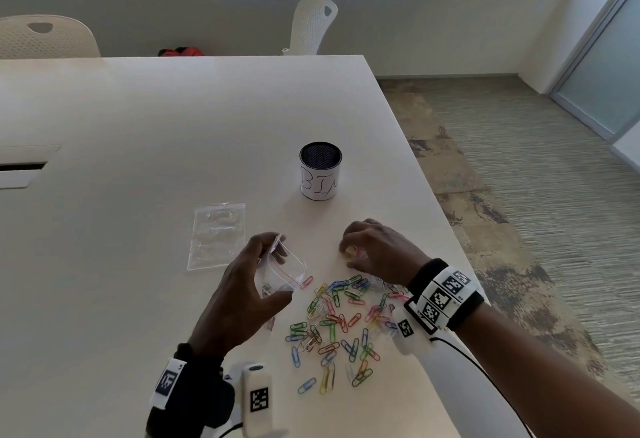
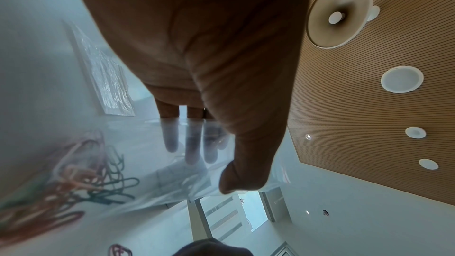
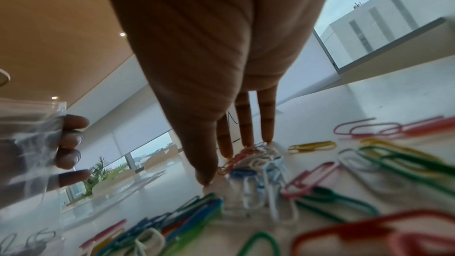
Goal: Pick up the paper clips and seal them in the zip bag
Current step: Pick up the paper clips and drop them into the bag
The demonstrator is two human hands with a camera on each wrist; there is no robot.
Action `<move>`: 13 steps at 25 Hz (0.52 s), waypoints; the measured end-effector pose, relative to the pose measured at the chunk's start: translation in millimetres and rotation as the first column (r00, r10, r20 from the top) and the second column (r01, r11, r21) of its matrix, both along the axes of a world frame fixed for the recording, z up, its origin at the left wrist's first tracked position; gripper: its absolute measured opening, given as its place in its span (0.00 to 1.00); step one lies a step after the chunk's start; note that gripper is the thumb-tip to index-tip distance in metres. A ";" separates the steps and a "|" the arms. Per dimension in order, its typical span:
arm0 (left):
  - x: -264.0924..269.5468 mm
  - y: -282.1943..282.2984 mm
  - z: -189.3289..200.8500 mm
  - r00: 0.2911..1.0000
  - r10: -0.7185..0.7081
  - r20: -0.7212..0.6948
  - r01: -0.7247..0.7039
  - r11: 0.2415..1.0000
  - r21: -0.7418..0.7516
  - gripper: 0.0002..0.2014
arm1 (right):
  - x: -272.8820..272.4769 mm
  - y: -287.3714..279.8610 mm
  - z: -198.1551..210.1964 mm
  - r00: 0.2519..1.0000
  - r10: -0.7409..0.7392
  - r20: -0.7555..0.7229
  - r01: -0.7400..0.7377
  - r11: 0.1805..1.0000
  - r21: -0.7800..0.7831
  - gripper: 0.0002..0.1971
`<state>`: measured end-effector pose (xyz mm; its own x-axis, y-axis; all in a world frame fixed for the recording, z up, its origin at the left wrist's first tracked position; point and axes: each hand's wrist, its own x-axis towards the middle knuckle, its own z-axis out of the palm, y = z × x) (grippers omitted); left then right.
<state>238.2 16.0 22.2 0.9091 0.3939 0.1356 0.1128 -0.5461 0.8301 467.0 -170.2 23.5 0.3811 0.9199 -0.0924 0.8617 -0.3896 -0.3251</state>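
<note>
While the left hand (image 1: 242, 285) grips the zip bag (image 1: 282, 269) off the white table (image 1: 138, 125), fingers curled behind the clear plastic and thumb in front, the mouth with its red seal line gapes open toward the right. Inside that bag, a small tangle of paper clips already sits low in the plastic; the left wrist view shows green, red and pink ones (image 2: 81, 178), too blurred and overlapped to count. Over to the right, the right hand (image 1: 374, 250) is down on the table at the far edge of the loose pile, fingertips (image 3: 267, 137) and thumb closing round a little bunch of clips (image 3: 251, 155), white, red and pale blue among them. Loose paper clips (image 1: 337, 326) lie scattered between the two wrists and nearer the person, several dozen in blue, green, yellow, pink, red and white, too many and too crossed over to number exactly. One spare zip bag (image 1: 216, 235) lies flat on the table just left of the held one; whether anything is in it cannot be told. One black mesh cup (image 1: 320, 170), wrapped in a white hand-lettered label, stands upright farther back; nothing shows above its rim. Two pale chairs (image 1: 313, 25) stand beyond the table's far edge.
</note>
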 end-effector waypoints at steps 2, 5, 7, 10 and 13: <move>0.6 0.5 -0.4 1.000 0.000 -0.001 0.000 1.000 0.003 0.38 | 0.6 -3.3 0.2 1.000 -0.017 0.023 0.017 1.000 0.003 0.06; 2.0 0.5 -0.3 1.000 0.000 -0.011 0.000 1.000 0.001 0.38 | 1.9 -13.0 6.7 1.000 0.000 0.012 0.001 0.998 -0.055 0.16; 2.6 0.1 0.2 1.000 -0.001 -0.013 0.001 1.000 -0.001 0.38 | 2.1 -21.4 13.0 0.999 0.023 0.028 -0.017 0.982 -0.190 0.27; 2.2 0.4 0.2 1.000 0.005 -0.010 -0.005 1.000 -0.002 0.38 | -1.1 -31.6 13.1 0.999 0.012 0.031 -0.005 0.981 -0.196 0.23; 1.5 0.8 -0.5 1.000 0.007 -0.012 -0.007 1.000 0.001 0.38 | -6.8 -34.2 4.9 0.999 -0.014 0.028 0.017 0.994 -0.107 0.11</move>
<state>239.7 16.8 21.7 0.9079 0.4003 0.1248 0.1269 -0.5460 0.8281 460.3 -204.4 28.4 0.3991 0.8991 -0.1796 0.8632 -0.4345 -0.2569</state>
